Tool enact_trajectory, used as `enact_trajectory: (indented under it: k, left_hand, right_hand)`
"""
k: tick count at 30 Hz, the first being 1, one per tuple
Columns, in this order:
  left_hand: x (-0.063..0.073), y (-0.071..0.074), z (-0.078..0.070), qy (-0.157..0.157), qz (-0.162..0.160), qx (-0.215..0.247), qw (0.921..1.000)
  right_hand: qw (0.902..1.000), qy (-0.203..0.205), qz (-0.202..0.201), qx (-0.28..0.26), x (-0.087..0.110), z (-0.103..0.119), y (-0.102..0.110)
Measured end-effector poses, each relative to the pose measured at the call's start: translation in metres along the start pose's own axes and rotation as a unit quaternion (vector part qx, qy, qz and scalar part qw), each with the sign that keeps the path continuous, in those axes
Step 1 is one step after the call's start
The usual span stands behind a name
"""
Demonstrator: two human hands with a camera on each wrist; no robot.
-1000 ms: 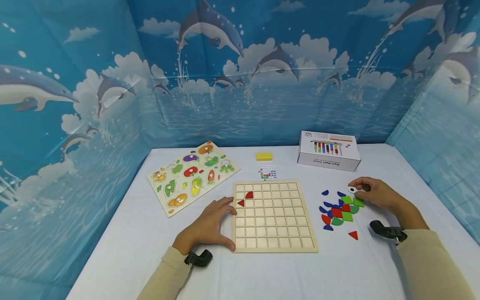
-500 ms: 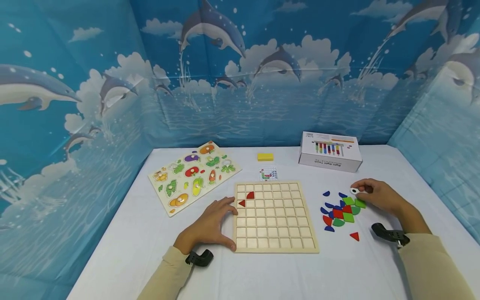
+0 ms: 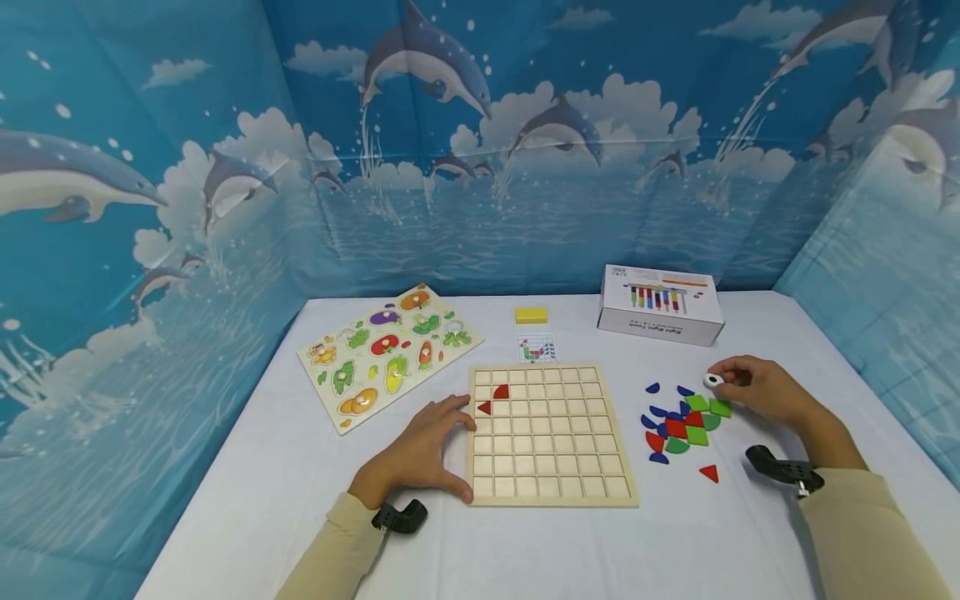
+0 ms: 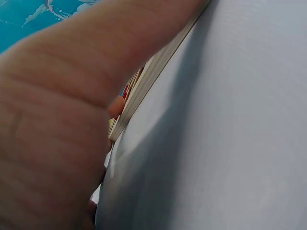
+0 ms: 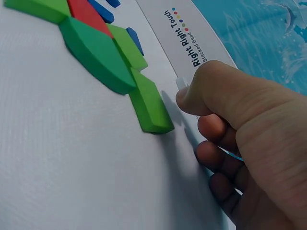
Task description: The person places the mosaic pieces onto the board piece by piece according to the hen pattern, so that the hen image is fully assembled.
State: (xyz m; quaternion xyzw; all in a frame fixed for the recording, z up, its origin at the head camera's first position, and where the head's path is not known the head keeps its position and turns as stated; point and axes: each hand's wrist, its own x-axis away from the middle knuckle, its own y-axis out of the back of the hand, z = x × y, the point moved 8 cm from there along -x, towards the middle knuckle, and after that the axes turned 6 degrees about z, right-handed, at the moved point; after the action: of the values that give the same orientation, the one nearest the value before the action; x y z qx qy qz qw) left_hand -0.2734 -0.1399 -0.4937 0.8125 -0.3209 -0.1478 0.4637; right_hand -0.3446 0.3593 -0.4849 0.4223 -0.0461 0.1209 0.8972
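Note:
My right hand [image 3: 765, 396] pinches a white round piece with a black dot [image 3: 713, 381] between thumb and fingertips. It is just beyond a pile of flat wooden shapes: green squares [image 3: 697, 436], red pieces [image 3: 675, 427], dark green quarter rounds [image 3: 677, 445] and blue half-rounds [image 3: 658, 457]. In the right wrist view only a sliver of the white piece [image 5: 181, 83] shows past the thumb. My left hand [image 3: 416, 446] is spread along the left edge of a wooden grid board [image 3: 551, 504], thumb at the near corner. A red quarter round [image 3: 501, 392] and a red triangle [image 3: 485, 407] lie in its cells.
A small pattern card [image 3: 537, 347] and a yellow block [image 3: 531, 315] are behind the board. At back left is a vegetable puzzle board [image 3: 405, 333]; at back right, a white box [image 3: 660, 317]. A loose red triangle [image 3: 709, 473] lies near the right wrist.
My right hand shifts slightly to the right, and the white piece tilts a little in its fingers. The left hand stays at the board's edge.

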Motion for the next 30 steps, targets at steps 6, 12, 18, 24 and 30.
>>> enact_trajectory:
  k: [6,12,18,24,30]
  left_hand:
    - [0.000,0.000,0.000,-0.002,-0.001,0.000,1.0000]
    - [0.000,0.000,-0.001,-0.003,-0.002,-0.005,1.0000]
    - [0.001,0.000,-0.003,0.000,0.000,-0.005,1.0000]
    - [0.001,-0.001,-0.002,-0.003,-0.002,-0.002,1.0000]
    - [0.001,0.001,-0.002,-0.006,-0.004,-0.005,1.0000]
  right_hand:
    - [0.9999,0.012,0.002,0.007,0.001,0.007,0.004]
    - [0.9986,0.049,-0.007,0.018,0.003,0.030,0.002]
    - [0.9932,0.096,-0.042,0.050,0.005,0.065,-0.003]
    - [0.9840,0.157,-0.057,0.062,0.005,0.103,-0.012]
    - [0.9753,0.208,-0.047,0.057,-0.001,0.138,-0.030]
